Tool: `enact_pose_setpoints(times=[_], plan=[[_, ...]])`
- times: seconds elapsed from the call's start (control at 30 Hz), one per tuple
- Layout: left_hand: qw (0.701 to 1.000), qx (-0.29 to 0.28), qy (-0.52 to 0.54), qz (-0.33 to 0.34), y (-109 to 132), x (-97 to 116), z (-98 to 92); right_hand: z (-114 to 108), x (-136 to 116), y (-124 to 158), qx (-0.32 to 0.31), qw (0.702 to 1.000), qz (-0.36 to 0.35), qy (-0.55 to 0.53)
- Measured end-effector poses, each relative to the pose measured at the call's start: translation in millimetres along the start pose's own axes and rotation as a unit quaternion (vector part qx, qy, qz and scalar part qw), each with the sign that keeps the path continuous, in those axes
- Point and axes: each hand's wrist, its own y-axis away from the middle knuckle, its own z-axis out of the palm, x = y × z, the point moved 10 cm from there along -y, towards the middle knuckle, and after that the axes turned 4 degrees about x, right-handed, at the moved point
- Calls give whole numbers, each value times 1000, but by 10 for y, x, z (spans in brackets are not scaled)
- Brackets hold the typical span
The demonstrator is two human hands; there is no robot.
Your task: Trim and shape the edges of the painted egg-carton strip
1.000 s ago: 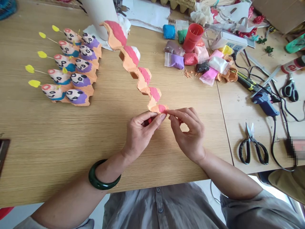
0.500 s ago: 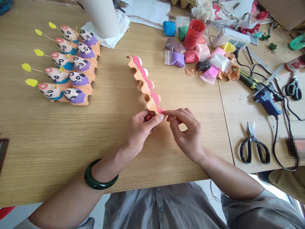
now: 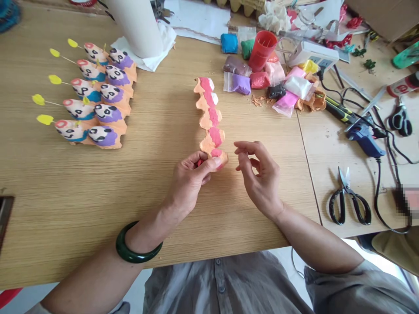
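My left hand (image 3: 188, 183) is closed on the near end of an orange egg-carton strip (image 3: 204, 117), thumb on top. Pink-red modelling clay (image 3: 214, 136) runs along the strip's cups, and two white patches (image 3: 214, 98) show at its far right edge. A bit of red clay (image 3: 199, 162) peeks out between the left fingers. My right hand (image 3: 260, 176) hovers just right of the strip, apart from it. Its fingers are loosely bent, and nothing shows between them.
Painted egg-carton figures (image 3: 109, 112) with yellow tags stand at left. A paper roll (image 3: 135, 28) is behind them. Bagged clay (image 3: 241, 83), a red cup (image 3: 262, 50) and a power strip (image 3: 314, 54) lie at back right. Scissors (image 3: 348, 196) and a glue gun (image 3: 366, 139) are at right.
My right hand has drawn off the strip, slightly to the right. The strip's far end has swung right, so it points more straight away from me, with its clay face turned up.
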Motion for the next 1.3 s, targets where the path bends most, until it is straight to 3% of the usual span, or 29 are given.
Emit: enact_pose_setpoints(times=[0.1,0.2,0.3,0.5,0.73,1.03,1.3], plan=[[1000,-17,12,6,6,53,47,131,303,-10,-54,977,161,-129],[999,-42,9,6,23,90,106,441,424,121,-180,899,301,-264],[998,-63,0,4,36,95,137,562,391,183,-232,844,343,-340],[994,-109,-8,1,39,55,177,561,408,170,-212,809,371,-402],[984,-174,19,-30,71,45,282,536,391,157,-199,805,374,-416],[989,-151,-2,-9,25,28,230,497,377,147,-193,826,343,-404],[992,-102,-59,49,-17,54,77,520,366,157,-196,843,322,-384]])
